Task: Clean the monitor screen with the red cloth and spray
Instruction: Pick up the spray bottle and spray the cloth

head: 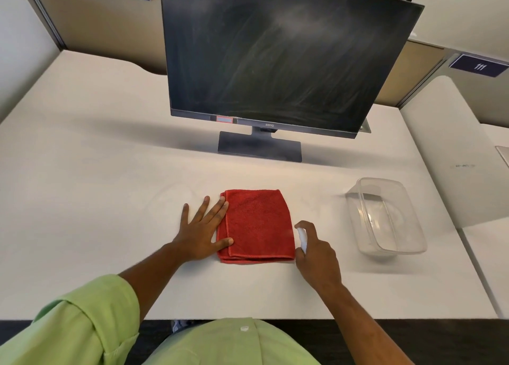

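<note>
A folded red cloth (259, 225) lies flat on the white desk (91, 188) in front of me. My left hand (202, 229) rests flat with spread fingers on the cloth's left edge. My right hand (316, 253) grips a small white spray bottle (302, 239) just right of the cloth, its nozzle pointing at the cloth. The dark monitor (278, 59) stands behind on its stand, its screen streaked and smudged.
A transparent plastic container (385, 216) sits on the desk to the right of my right hand. The monitor base (259, 146) is between cloth and screen. Partition walls with number signs stand behind and at the right side.
</note>
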`<state>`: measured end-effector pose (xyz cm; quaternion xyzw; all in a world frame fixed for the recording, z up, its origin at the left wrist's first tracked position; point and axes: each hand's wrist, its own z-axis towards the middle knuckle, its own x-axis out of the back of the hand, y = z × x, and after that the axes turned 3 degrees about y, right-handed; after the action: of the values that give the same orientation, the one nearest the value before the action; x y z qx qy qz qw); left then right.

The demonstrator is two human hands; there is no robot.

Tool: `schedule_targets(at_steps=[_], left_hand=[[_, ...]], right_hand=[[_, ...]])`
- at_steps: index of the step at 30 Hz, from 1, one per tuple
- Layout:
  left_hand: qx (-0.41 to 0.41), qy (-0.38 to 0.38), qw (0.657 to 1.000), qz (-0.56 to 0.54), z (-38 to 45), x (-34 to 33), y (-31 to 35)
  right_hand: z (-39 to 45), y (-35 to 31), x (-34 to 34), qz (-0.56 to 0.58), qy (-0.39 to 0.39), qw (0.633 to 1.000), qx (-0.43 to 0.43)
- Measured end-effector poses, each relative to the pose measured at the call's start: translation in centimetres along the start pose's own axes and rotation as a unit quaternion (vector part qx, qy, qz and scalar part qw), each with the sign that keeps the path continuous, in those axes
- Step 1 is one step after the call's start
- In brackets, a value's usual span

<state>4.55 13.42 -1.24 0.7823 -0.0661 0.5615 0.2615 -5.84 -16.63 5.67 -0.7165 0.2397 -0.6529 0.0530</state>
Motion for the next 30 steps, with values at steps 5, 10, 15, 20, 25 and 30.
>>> schedule_targets(at_steps=[5, 10, 15, 20, 25, 30], left_hand=[[0.002, 0.004, 1.0, -0.004, 0.0, 0.0, 0.0], [0.005, 0.003, 1.0, -0.001, 0.0, 0.0, 0.0], [0.009, 0.021, 0.999, -0.03, -0.1, 0.3, 0.4], [0.034, 0.089, 0.994, -0.05, -0.1, 0.6, 2.3], [0.001, 0.1, 0.995, 0.013, 1.1, 0.4, 4.2], [-0.016, 0.109, 0.993, 0.04, 2.2, 0.1, 5.2]], right_hand=[[1.7, -1.6, 0.1, 0.037, 0.053, 0.998, 0.026], [3.0, -2.4, -0.5, 0.047, 0.047, 0.998, 0.017], [2.8, -1.4, -0.3, 0.106, 0.053, 0.993, 0.026], [3.4, 0.4, 1.5, 0.258, 0.054, 0.965, -0.008], [5.0, 1.6, 5.1, 0.36, 0.13, 0.923, -0.046], [7.1, 4.1, 10.2, 0.378, 0.236, 0.893, -0.062]])
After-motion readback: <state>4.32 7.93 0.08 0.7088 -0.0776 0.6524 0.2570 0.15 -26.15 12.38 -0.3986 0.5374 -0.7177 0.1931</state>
